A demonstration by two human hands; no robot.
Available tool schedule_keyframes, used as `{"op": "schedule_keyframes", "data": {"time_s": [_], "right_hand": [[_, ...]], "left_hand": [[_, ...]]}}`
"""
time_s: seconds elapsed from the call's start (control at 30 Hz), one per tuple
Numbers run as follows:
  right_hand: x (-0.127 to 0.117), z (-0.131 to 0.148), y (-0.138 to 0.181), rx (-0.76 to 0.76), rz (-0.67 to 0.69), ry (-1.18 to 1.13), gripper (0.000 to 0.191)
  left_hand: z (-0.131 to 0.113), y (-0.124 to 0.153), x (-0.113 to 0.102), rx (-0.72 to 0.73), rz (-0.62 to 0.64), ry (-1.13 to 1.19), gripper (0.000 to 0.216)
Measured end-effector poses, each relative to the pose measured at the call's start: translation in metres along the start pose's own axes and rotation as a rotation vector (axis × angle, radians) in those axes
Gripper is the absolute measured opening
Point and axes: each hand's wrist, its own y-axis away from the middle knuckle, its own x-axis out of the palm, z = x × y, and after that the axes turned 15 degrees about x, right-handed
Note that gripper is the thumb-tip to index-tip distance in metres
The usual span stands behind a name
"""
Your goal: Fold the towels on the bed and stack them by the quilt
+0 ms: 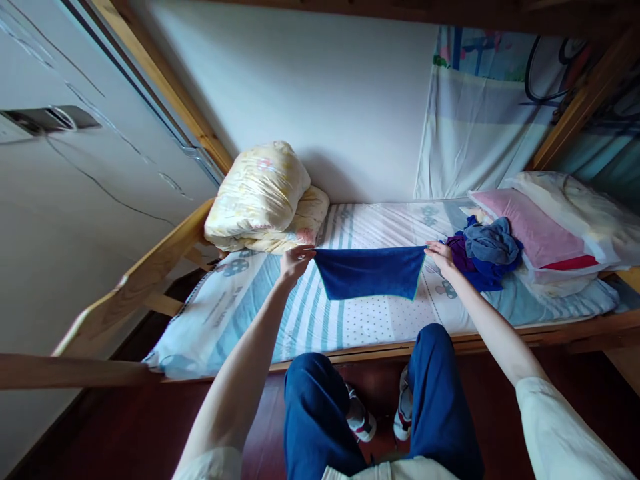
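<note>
Both your left hand [296, 261] and right hand [440, 257] pinch a dark blue towel [370, 272] taut between them, a clothes pile [483, 253] just beyond your right.

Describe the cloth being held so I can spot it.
On the striped mattress, midway along, left hand and right hand stretch a dark blue towel by its top corners. Unlike the crumpled clothes pile to its right, it is spread flat.

Towel [370, 272], centre of frame: dark blue cloth, short plush pile, matt.
Bed sheet [320, 320]: thin printed cloth, smooth, slight sheen.
Quilt [260, 193], upper left: soft padded cloth, matt, creased.
Pillow [530, 230], right: pink cloth, smooth.
Bed frame [150, 267]: pale wood, smooth, lightly varnished.
Floor [125, 427], lower left: dark red hard finish, glossy.
Wall [340, 100]: painted, matt.
</note>
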Motion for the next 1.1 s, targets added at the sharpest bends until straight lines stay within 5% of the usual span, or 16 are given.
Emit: {"op": "schedule_keyframes", "data": {"time_s": [0.13,0.27,0.43,0.6,0.8,1.1], "right_hand": [[0.01,-0.017,-0.013,-0.13,0.002,-0.003,0.045],[0.01,-0.063,-0.016,-0.119,0.075,0.113,0.037],[0.015,-0.149,-0.002,0.089,0.162,0.515,0.018],[0.028,-0.211,0.018,0.292,0.211,0.733,0.015],[0.037,-0.234,0.007,0.371,0.097,0.754,0.006],[0.019,-0.231,0.017,0.49,-0.023,0.694,0.017]], "left_hand": [[0.024,-0.001,-0.005,0.123,-0.068,-0.062,0.045],[0.064,0.034,-0.006,0.077,-0.005,-0.088,0.042],[0.123,0.11,0.022,-0.134,0.233,-0.126,0.029],[0.167,0.175,0.057,-0.52,0.384,-0.126,0.031],[0.194,0.196,0.072,-0.619,0.296,-0.209,0.033],[0.197,0.199,0.069,-0.607,0.075,-0.168,0.027]]}}
